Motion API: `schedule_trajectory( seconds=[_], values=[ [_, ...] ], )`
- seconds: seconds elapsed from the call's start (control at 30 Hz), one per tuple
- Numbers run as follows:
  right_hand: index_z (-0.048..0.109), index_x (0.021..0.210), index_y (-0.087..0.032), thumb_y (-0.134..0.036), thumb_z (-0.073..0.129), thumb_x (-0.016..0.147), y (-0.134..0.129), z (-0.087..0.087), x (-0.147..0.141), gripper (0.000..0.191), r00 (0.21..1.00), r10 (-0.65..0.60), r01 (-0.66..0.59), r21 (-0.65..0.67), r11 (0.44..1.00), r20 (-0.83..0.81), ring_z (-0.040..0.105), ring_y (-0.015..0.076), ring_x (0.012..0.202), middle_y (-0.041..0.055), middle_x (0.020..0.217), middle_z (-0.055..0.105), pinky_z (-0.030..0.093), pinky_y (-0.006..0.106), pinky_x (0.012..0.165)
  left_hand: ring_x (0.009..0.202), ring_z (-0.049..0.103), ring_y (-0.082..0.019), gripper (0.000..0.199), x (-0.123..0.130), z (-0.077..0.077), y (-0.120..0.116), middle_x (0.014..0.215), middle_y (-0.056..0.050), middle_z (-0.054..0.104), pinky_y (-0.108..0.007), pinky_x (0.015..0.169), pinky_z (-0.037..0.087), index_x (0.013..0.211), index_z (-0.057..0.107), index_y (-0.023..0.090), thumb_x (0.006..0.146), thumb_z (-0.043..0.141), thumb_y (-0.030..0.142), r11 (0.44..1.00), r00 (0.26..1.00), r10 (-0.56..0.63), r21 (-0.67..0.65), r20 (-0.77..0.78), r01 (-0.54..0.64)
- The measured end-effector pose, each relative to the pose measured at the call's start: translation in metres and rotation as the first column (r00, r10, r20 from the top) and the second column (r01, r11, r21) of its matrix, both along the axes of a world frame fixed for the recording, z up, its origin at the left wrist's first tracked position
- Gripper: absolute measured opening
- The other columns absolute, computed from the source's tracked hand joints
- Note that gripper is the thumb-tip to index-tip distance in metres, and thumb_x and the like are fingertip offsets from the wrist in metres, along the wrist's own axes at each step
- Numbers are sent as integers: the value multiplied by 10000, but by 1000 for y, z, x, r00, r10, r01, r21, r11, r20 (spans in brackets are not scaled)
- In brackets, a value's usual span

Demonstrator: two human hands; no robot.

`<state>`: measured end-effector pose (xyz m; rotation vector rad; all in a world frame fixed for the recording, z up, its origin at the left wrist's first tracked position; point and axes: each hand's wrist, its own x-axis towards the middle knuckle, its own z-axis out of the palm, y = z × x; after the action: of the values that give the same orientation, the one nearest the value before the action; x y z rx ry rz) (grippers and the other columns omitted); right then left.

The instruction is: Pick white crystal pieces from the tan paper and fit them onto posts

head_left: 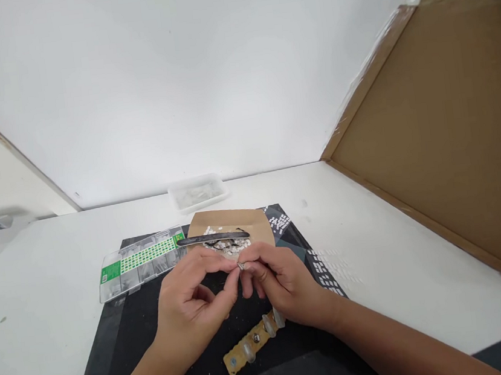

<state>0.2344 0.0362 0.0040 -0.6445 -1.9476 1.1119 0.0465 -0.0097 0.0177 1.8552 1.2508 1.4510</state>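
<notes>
In the head view, my left hand (195, 297) and my right hand (287, 280) meet above a black mat. Thumb and index finger of each hand are pinched together around a tiny greyish piece (241, 266), too small to identify and partly covered by the fingertips. Just beyond the hands, a dark nail file (213, 238) lies across a brown paper tray (231, 216) with small white scraps in it. Below my right hand, clear nail tips (249, 353) stand on a yellowish strip (236, 361), its far end hidden by that hand.
To the left, a clear compartment case (127, 280) with a green label rests partly on the black mat (199, 364). A translucent tub (199, 194) with clear pieces stands near the white wall. White sticker-like marks (327, 269) lie at the mat's right edge. Cardboard (446, 145) stands along the right.
</notes>
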Motion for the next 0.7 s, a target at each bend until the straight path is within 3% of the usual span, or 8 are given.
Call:
schedule_trajectory(
  seconds=[0.3,0.7],
  values=[
    [575,1001,-199,-345,420,1069,-2,3,-3,223,996,48,-60,-165,984,-79,517,77,507,-30,672,631,447,200,520,675,635,-88,213,0,1,-1,974,-37,646,-129,378,506,1008,732,234,842,703,103,996,999,-32,78,-26,34],
    [572,1015,-193,-400,441,1062,-3,1,-4,249,988,61,-99,-282,954,-142,477,64,485,-49,647,599,404,184,498,652,609,-66,263,-1,3,-1,959,-33,618,-120,401,519,1043,739,227,831,721,72,980,995,1,196,-100,19]
  ],
)
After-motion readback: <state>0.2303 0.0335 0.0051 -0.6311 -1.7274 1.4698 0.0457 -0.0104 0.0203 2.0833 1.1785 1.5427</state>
